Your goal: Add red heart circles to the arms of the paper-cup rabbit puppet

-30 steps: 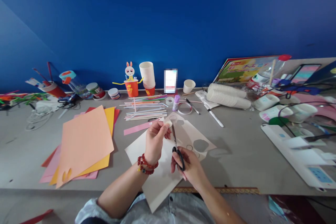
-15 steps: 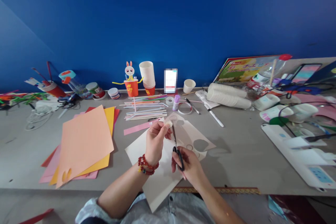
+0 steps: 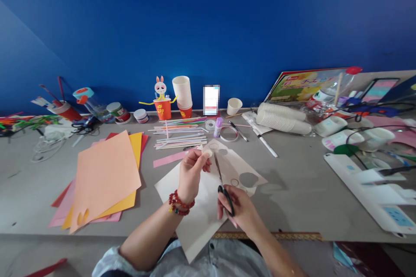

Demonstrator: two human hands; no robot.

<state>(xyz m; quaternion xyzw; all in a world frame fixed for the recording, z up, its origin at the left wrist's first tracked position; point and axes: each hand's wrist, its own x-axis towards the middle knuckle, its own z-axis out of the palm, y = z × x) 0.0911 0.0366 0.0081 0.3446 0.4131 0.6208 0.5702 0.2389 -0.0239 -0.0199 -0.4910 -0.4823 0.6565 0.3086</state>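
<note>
My left hand [image 3: 191,173], with a red bead bracelet on the wrist, pinches a small round white paper piece [image 3: 208,153] between thumb and fingers. My right hand [image 3: 240,207] grips black-handled scissors [image 3: 222,179], blades pointing up toward that piece and a short way off it. Both hands hover over a white paper sheet [image 3: 195,220] with shapes cut out of it, lying on the grey table [image 3: 292,199].
A stack of orange, yellow and pink paper [image 3: 104,177] lies to the left. Straws [image 3: 180,136], a glue stick [image 3: 217,127], a tape ring [image 3: 229,134] and a pen [image 3: 266,147] lie behind. Paper cups [image 3: 282,121], a bunny cup figure [image 3: 161,101] and jars line the blue wall.
My right hand has drawn the scissors slightly down and to the right, away from the paper piece. My left hand has barely moved.
</note>
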